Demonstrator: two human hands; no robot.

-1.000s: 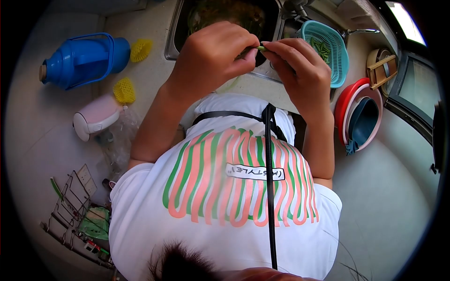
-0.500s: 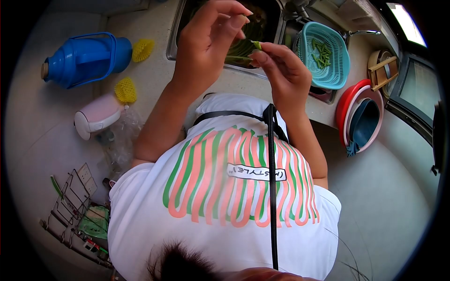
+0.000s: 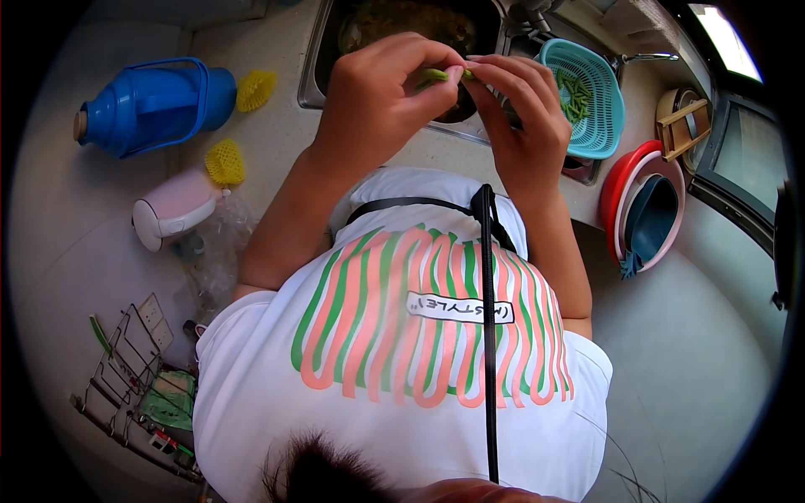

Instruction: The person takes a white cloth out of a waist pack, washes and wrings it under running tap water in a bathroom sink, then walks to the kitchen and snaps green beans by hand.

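Note:
Over the sink (image 3: 311, 77), my left hand (image 3: 376, 94) pinches a green bean (image 3: 434, 75) between thumb and fingers. Its near tip meets the fingertips of my right hand (image 3: 530, 109), which are closed on the other end of the bean. Part of the bean is hidden by the fingers. To the right, a turquoise colander basket (image 3: 615, 130) holds several short green bean pieces (image 3: 575, 94). What lies in the sink basin is dark and partly covered by my hands.
A blue thermos (image 3: 159, 109), yellow scrubbers (image 3: 255, 90) and a pink-and-white kettle (image 3: 174, 208) are on the left. At the right stand a red basin (image 3: 617, 193) and a dark blue basin (image 3: 652, 214). The faucet (image 3: 530, 15) is behind the sink.
My hands were apart, the right holding the bean and the left raised with nothing visible in it. Now my left hand has come down and grips the bean beside my right.

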